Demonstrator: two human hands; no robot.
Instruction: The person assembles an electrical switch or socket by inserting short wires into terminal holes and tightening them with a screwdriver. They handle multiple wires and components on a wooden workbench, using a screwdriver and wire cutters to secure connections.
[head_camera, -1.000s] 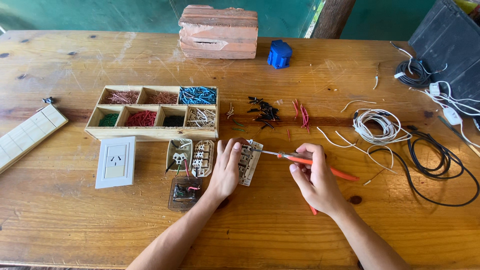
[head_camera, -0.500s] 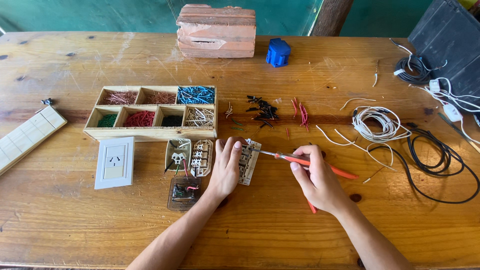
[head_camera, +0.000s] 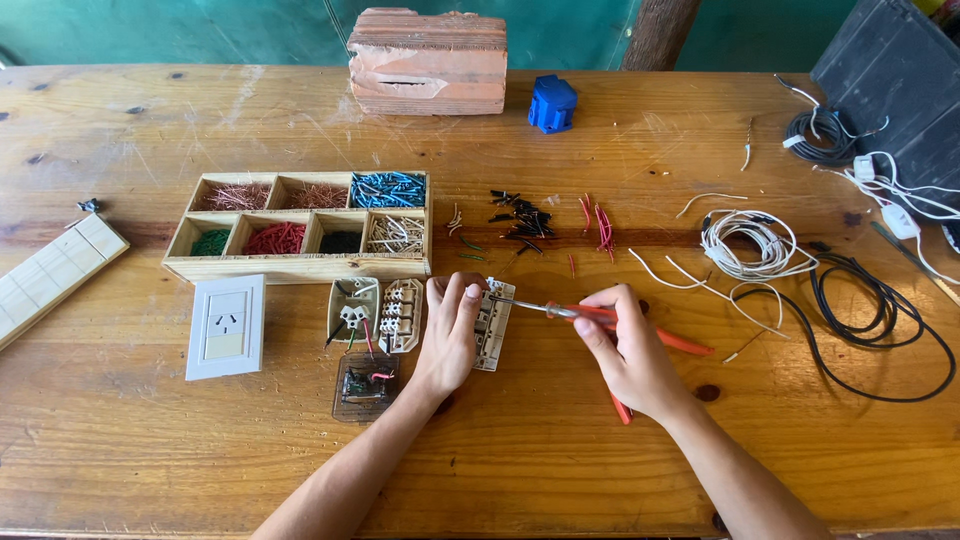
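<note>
My left hand (head_camera: 450, 330) grips a white socket module (head_camera: 494, 325) that stands on its edge on the wooden table (head_camera: 560, 450). My right hand (head_camera: 625, 350) holds an orange-handled screwdriver (head_camera: 600, 318), its metal tip touching the module's top. Just left of my left hand lie two more socket inserts (head_camera: 378, 312) with short wires and a small clear-cased part (head_camera: 365, 385). A white socket cover plate (head_camera: 227, 326) lies further left.
A wooden compartment tray (head_camera: 305, 265) with copper, blue, green, red, black and white wire pieces sits behind. Loose black and red wire bits (head_camera: 525, 218), a brick (head_camera: 428, 60), a blue block (head_camera: 552, 103), white cable coils (head_camera: 748, 245) and black cable coils (head_camera: 880, 320), a white strip (head_camera: 50, 280).
Almost nothing differs: both hands stay on the module and screwdriver, with only a slight shift of the right hand's fingers.
</note>
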